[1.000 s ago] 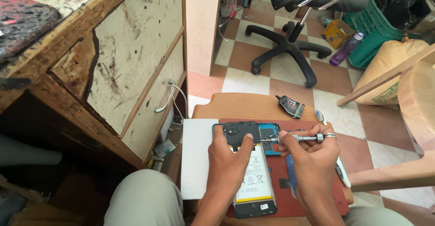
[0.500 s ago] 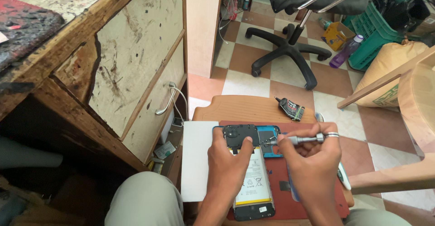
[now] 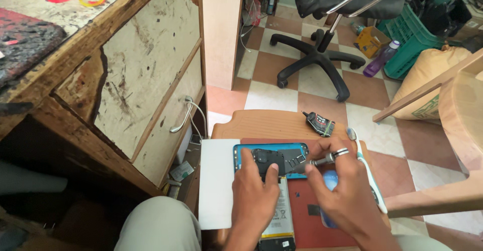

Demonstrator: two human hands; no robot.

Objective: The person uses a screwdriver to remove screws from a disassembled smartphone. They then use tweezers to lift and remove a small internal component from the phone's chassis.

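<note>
An opened phone (image 3: 274,160) with a blue frame, black inner covers and a white battery (image 3: 282,216) lies on a red mat (image 3: 307,216) on a small wooden stool. My left hand (image 3: 254,193) presses down on the phone, thumb on the black cover. My right hand (image 3: 347,195), with a ring on one finger, holds a small metal screwdriver (image 3: 322,159) whose tip rests on the phone's upper part.
A white sheet (image 3: 217,180) lies left of the phone. A small black tube (image 3: 319,122) and a toothbrush (image 3: 367,175) lie on the stool (image 3: 266,125). A worn wooden desk with drawers (image 3: 146,85) stands left. An office chair base (image 3: 317,59), green crate (image 3: 410,39) and plastic chair (image 3: 453,130) stand around.
The hands have stayed on the phone; the screwdriver tip has shifted slightly on the phone's upper part. The view has tilted a little.
</note>
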